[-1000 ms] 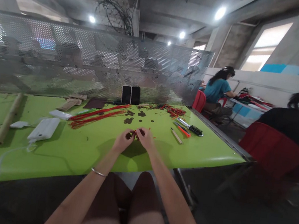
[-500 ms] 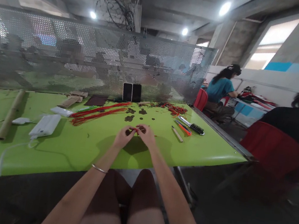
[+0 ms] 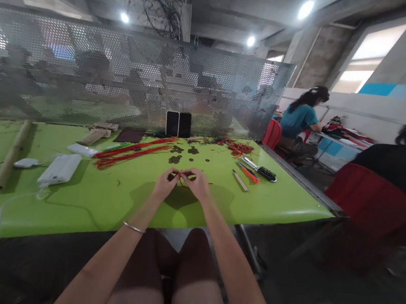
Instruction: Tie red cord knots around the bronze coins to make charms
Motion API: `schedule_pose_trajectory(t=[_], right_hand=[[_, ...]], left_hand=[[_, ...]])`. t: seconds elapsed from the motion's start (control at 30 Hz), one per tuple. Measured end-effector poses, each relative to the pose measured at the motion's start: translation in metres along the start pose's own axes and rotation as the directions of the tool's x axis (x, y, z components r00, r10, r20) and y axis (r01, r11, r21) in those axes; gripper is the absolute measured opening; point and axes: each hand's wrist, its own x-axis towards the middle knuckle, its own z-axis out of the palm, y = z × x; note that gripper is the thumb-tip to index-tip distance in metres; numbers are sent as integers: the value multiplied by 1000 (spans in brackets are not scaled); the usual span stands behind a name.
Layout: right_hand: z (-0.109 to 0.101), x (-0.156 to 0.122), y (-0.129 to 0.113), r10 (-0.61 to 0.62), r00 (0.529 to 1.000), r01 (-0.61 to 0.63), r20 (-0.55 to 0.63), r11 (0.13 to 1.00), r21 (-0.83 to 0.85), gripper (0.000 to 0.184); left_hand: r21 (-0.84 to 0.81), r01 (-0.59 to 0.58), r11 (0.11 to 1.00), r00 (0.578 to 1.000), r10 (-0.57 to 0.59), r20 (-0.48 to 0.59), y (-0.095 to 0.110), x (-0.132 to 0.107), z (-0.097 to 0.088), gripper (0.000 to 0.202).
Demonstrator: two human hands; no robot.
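My left hand (image 3: 165, 184) and my right hand (image 3: 195, 184) meet over the green table (image 3: 103, 198), fingers pinched together on a small piece of red cord (image 3: 182, 176) held between them. A silver bangle sits on my left wrist. Just beyond my hands lie several dark round pieces (image 3: 175, 158) and a bundle of long red cords (image 3: 131, 153). What the cord is tied round is too small to make out.
A white power bank (image 3: 59, 169) with its cable, a bamboo stick (image 3: 10, 155), two phones (image 3: 178, 124) against a perforated metal screen (image 3: 122, 75), a brush (image 3: 261, 171) and orange tool (image 3: 248, 172). Other people sit on red chairs at the right.
My hands stay together on the red cord, with small finger movements. The camera has tilted slightly.
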Motion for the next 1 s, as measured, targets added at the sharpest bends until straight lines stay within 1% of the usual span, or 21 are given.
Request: schedule_pose_trajectory(t=[0.3,0.5,0.67,0.87,1.0], right_hand=[[0,0,0,7,1000,-7,-7,1000,-17,15],[0,0,0,62,998,-62,-5,998,-28,17],[0,2,3,120,993,-119,21,992,-28,20],[-2,4,9,194,980,-193,48,981,-9,28],[-3,3,7,200,979,-201,40,979,25,27]], left_hand=[[55,12,998,1000,-11,-19,-2,0,1,14],[97,0,995,999,4,-38,-3,-1,1,13],[115,-20,993,999,26,-46,-3,-1,1,13],[104,-24,994,999,28,-39,0,-2,2,10],[82,-27,996,999,30,-28,0,-1,2,11]])
